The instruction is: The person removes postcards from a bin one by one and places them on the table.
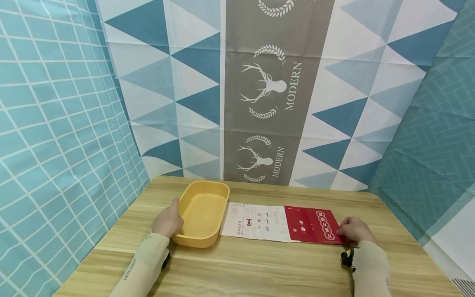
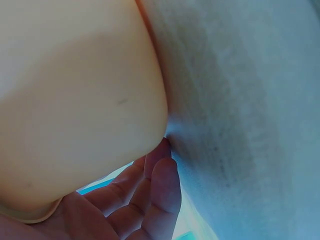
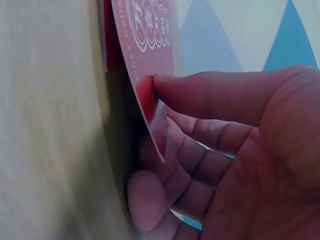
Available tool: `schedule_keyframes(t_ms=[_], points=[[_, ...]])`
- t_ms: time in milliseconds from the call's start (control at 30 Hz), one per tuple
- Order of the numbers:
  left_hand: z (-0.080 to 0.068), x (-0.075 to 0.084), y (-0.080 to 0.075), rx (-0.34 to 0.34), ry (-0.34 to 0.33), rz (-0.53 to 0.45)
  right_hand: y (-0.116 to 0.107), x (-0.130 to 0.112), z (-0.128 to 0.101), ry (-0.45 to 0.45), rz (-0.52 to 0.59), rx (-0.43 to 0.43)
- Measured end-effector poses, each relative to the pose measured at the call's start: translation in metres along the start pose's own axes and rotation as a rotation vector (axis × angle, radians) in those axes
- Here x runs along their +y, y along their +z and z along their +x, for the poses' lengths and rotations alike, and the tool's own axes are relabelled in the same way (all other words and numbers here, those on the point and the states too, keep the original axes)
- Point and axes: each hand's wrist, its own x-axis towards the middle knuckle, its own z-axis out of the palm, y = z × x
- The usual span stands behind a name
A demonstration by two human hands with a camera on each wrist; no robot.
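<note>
A yellow plastic tray [image 1: 202, 212] stands on the table's left half. At its left side, my left hand [image 1: 168, 220] holds the wall, fingers [image 2: 164, 187] against the outside; the thumb is hidden in the left wrist view. To the right of the tray lies an overlapping row of paper cards, white cards [image 1: 234, 222] nearest the tray and red ones at the other end. My right hand [image 1: 357, 231] pinches the outermost red card [image 1: 326, 225] by its right edge, thumb on its printed face. In the right wrist view, this red card [image 3: 145, 55] is tilted with its near corner raised off the tabletop.
A wood-grain table [image 1: 259, 270] carries everything. Behind it hangs a patterned cloth [image 1: 267, 99] with deer heads and triangles. A blue tiled sheet [image 1: 63, 123] borders the left side, and a teal sheet [image 1: 434, 156] the right.
</note>
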Motion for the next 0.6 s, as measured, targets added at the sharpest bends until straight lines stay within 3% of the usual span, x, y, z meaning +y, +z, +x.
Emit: schedule_keyframes(t_ms=[600], points=[[-0.002, 0.001, -0.002, -0.006, 0.003, -0.012, 0.002, -0.015, -0.005, 0.02, -0.204, -0.006]])
